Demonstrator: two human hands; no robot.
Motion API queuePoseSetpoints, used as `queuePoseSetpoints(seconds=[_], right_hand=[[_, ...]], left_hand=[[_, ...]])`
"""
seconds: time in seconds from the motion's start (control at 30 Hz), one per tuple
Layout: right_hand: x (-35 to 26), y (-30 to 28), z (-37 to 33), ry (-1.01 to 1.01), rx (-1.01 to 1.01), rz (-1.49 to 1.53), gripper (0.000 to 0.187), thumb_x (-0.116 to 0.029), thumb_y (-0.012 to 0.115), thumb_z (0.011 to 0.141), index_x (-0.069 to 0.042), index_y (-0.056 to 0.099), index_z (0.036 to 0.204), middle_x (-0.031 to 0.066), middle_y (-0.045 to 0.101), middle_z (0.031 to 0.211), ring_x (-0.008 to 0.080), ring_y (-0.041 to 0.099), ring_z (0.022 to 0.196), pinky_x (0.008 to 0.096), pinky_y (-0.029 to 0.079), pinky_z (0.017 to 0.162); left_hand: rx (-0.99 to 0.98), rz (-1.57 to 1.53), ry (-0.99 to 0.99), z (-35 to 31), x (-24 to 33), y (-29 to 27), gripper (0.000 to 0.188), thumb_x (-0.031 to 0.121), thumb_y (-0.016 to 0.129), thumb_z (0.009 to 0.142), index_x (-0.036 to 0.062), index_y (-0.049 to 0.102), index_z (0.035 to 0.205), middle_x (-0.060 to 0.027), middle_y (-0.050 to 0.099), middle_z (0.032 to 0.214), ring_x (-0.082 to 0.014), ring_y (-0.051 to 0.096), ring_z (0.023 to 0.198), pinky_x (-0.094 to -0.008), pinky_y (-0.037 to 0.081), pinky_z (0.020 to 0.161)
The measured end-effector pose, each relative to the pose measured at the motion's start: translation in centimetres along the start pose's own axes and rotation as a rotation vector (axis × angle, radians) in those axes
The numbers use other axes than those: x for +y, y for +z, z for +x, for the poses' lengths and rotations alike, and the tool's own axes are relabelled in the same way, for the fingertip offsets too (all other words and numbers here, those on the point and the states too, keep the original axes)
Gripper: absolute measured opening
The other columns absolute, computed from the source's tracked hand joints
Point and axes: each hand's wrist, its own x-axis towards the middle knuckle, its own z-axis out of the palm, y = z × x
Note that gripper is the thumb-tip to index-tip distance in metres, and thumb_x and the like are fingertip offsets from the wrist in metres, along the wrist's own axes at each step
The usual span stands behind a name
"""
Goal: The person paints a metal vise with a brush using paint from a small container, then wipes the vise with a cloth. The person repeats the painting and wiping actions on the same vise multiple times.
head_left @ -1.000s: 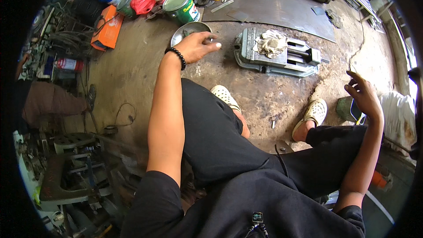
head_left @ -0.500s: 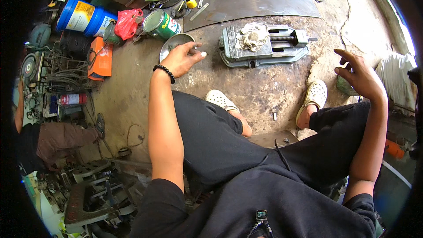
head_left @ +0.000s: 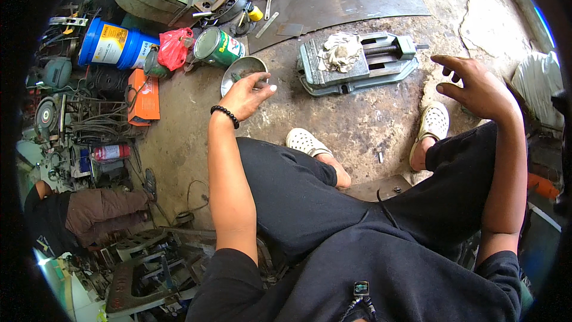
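My left hand (head_left: 246,96) hangs above the near edge of a round metal bowl (head_left: 227,81), thumb apart from loosely curled fingers, with nothing visible in it. A black bead bracelet circles that wrist. My right hand (head_left: 476,88) is in the air off the right end of the machine vise (head_left: 328,86), fingers stretched and thumb spread, holding nothing. The grey vise lies on the floor in front of me, its screw (head_left: 381,49) showing. A crumpled whitish rag (head_left: 341,52) rests on top of it. Part of the bowl is hidden behind my left hand.
Beyond the bowl stand a green can (head_left: 217,46), a red plastic bag (head_left: 174,48) and blue buckets (head_left: 110,45). A wrench (head_left: 269,6) lies by a metal sheet (head_left: 345,3). An orange box (head_left: 143,96) is left. Another person (head_left: 98,214) is at far left.
My right hand has come left and forward, closer to the end of the vise. My left hand stays over the bowl. The whole view has shifted slightly; vise and rag keep their places.
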Motion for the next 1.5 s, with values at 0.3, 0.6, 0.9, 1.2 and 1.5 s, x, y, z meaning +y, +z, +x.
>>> queuePoseSetpoints(seconds=[0.3, 0.6, 0.9, 1.2, 1.5], right_hand=[[-0.1, -0.3, 0.6, 0.062, -0.062, -0.013, 0.052, -0.015, 0.070, 0.087, -0.006, 0.054, 0.136, 0.0195, 0.068, 0.113, 0.0309, 0.066, 0.100, 0.0403, 0.053, 0.088], [-0.3, 0.5, 0.6, 0.013, -0.052, -0.001, 0.052, -0.015, 0.069, 0.087, -0.008, 0.055, 0.137, 0.0203, 0.068, 0.113, 0.0310, 0.068, 0.098, 0.0410, 0.053, 0.087], [0.9, 0.8, 0.8, 0.035, -0.073, 0.009, 0.053, -0.018, 0.070, 0.088, -0.008, 0.054, 0.137, 0.0209, 0.068, 0.109, 0.0311, 0.065, 0.094, 0.0396, 0.051, 0.083], [9.0, -0.6, 2.4, 0.231, 0.108, 0.240, 0.050, -0.025, 0.062, 0.097, -0.007, 0.049, 0.142, 0.0106, 0.063, 0.115, 0.0188, 0.058, 0.102, 0.0329, 0.046, 0.092], [17.3, -6.3, -1.5, 0.335, 0.200, 0.017, 0.028, -0.025, 0.055, 0.099, 0.000, 0.066, 0.107, 0.0077, 0.067, 0.098, 0.0187, 0.061, 0.091, 0.0345, 0.047, 0.080]], left_hand=[[0.030, 0.076, 0.089, 0.2, 0.0, -0.1, 0.061, 0.040, 0.066, 0.091, 0.0010, 0.052, 0.136, -0.0201, 0.066, 0.119, -0.0266, 0.066, 0.107, -0.0358, 0.051, 0.092], [0.038, 0.022, 0.089, -0.7, -0.3, -0.3, 0.062, 0.040, 0.066, 0.090, 0.0010, 0.053, 0.136, -0.0211, 0.066, 0.120, -0.0281, 0.066, 0.107, -0.0361, 0.051, 0.093], [0.092, 0.145, 0.120, -1.0, 0.3, -0.5, 0.054, 0.035, 0.066, 0.092, 0.0012, 0.055, 0.132, -0.0205, 0.067, 0.116, -0.0279, 0.066, 0.106, -0.0372, 0.052, 0.090], [-0.443, 0.224, 0.564, -0.9, 15.3, 15.0, 0.028, 0.028, 0.071, 0.078, 0.0102, 0.076, 0.098, -0.0151, 0.073, 0.100, -0.0322, 0.070, 0.092, -0.0471, 0.055, 0.078], [-0.331, 0.381, 0.526, 0.1, 12.8, 14.8, 0.037, 0.038, 0.068, 0.083, 0.0208, 0.071, 0.115, -0.0040, 0.068, 0.118, -0.0216, 0.064, 0.106, -0.0470, 0.052, 0.083]])
